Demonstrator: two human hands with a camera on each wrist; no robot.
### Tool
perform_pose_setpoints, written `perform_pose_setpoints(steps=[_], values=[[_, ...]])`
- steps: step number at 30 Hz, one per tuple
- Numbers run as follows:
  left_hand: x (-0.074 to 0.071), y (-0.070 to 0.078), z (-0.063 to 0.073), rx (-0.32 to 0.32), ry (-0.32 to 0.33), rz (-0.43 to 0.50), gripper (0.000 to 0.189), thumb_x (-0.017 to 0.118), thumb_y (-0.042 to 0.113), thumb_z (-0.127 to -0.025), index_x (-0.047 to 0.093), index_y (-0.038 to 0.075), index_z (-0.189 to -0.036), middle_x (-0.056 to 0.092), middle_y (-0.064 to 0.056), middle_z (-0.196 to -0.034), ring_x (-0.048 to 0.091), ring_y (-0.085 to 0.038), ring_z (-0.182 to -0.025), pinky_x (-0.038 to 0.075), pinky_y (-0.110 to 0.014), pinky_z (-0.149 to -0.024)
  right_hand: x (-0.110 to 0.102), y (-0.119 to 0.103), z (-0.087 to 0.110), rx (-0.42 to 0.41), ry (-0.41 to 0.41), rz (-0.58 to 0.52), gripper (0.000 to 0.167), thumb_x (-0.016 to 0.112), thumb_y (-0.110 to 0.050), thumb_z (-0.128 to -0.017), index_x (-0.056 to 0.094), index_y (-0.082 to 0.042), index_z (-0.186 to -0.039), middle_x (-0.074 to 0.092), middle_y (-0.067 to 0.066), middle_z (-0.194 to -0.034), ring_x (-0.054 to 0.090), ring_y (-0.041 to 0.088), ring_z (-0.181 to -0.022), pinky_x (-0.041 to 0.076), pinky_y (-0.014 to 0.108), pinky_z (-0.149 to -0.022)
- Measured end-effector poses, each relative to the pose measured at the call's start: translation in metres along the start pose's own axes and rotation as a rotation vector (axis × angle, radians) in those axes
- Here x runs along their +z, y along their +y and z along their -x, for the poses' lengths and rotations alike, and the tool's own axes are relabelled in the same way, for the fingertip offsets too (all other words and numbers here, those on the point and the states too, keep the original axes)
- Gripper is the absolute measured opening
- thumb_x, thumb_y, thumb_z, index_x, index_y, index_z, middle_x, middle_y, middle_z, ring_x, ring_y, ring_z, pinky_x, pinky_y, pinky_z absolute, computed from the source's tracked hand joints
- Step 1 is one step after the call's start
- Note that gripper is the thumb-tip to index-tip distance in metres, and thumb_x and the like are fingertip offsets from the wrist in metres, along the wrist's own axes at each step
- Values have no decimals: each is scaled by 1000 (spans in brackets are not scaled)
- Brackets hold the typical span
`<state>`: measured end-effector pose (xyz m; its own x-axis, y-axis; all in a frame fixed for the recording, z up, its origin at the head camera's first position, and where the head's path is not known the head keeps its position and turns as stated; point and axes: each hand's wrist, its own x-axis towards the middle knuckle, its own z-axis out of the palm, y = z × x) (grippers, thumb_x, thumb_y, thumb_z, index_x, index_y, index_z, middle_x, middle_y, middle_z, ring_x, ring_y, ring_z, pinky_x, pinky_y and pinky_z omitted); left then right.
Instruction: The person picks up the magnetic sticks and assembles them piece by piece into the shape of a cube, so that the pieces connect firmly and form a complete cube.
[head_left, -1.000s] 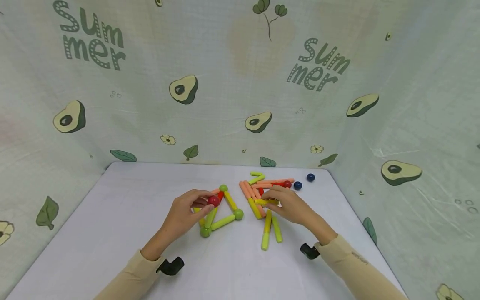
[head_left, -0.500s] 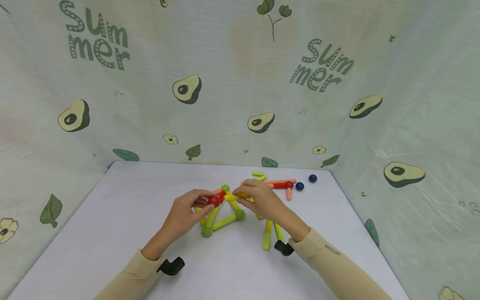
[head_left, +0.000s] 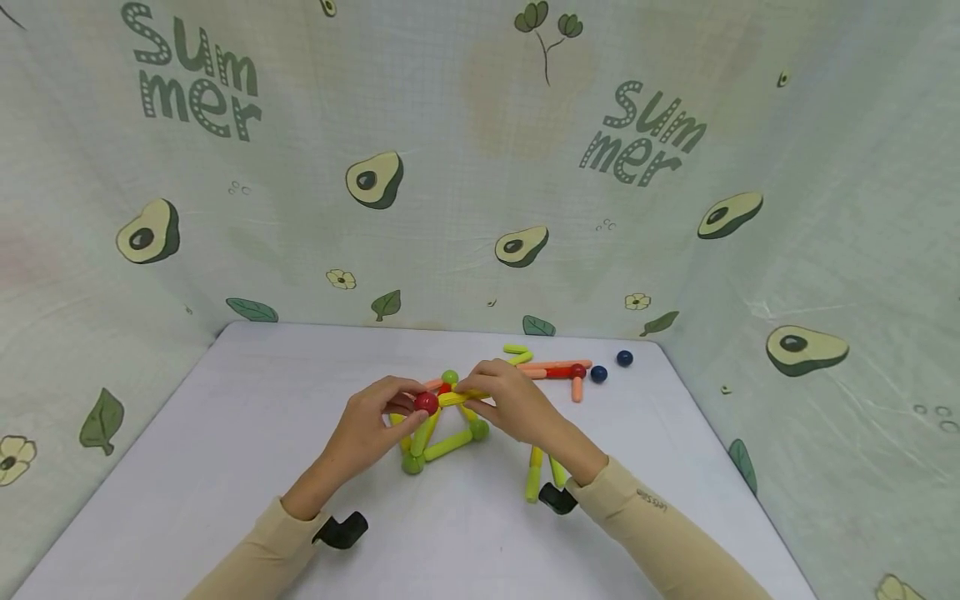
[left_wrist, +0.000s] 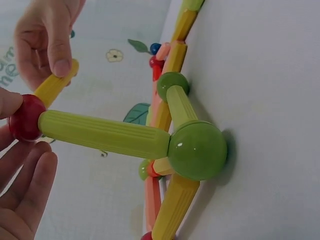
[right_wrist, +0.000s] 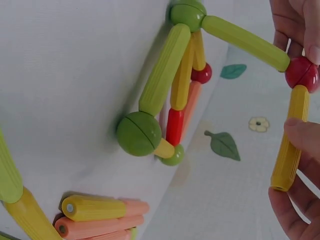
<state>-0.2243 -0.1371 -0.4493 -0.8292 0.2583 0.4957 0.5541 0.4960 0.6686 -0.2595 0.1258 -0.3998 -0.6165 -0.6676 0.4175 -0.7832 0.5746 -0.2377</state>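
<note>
My left hand (head_left: 377, 411) pinches a red ball (head_left: 427, 403) above the table. From that ball a light green rod (left_wrist: 105, 132) slants down to a green ball (left_wrist: 198, 150) at a corner of a frame of rods and balls on the table. My right hand (head_left: 512, 400) holds a yellow rod (right_wrist: 290, 140) between thumb and fingers. One end of the yellow rod meets the red ball, as the right wrist view shows. Another green ball (right_wrist: 139, 133) forms the frame's near right corner, and a third one (head_left: 450, 377) stands at its back.
Right of the frame lie loose rods, among them a yellow and green pair (head_left: 533, 475) and salmon rods (right_wrist: 100, 227). A red ball with rods (head_left: 577, 372) and two dark blue balls (head_left: 598, 374) sit at the back right. Printed cloth (head_left: 450, 167) hangs behind the table.
My right hand has carried the yellow rod leftward from the loose rods to the red ball, and its end now meets the ball. The left hand has stayed nearly still.
</note>
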Motion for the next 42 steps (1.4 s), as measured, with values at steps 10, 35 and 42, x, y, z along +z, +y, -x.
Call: perform_pose_setpoints(steps=[10, 35, 42], values=[[5, 7, -9, 99, 24, -74, 38, 91, 17, -86, 76, 13, -121, 74, 2, -114, 67, -10, -93, 62, -27, -79, 3, -5, -5, -59, 38, -31, 23, 87, -10, -89, 81, -13, -111, 73, -3, -104, 63, 15, -99, 57, 24, -84], [6, 10, -5, 56, 91, -159, 27, 90, 8, -86, 77, 14, -109, 74, 2, -104, 64, -11, -85, 59, -24, -69, 45, 35, 30, 277, -305, -142, 23, 81, -15, -96, 78, -9, -118, 75, 3, -111, 69, 23, -97, 58, 30, -83], [1, 8, -5, 61, 81, -152, 28, 89, 8, -87, 77, 15, -110, 74, 3, -106, 62, -10, -82, 58, -22, -68, 49, 32, 33, 257, -270, -174, 18, 85, -12, -91, 78, -8, -108, 74, 2, -95, 68, 23, -90, 56, 26, -77]])
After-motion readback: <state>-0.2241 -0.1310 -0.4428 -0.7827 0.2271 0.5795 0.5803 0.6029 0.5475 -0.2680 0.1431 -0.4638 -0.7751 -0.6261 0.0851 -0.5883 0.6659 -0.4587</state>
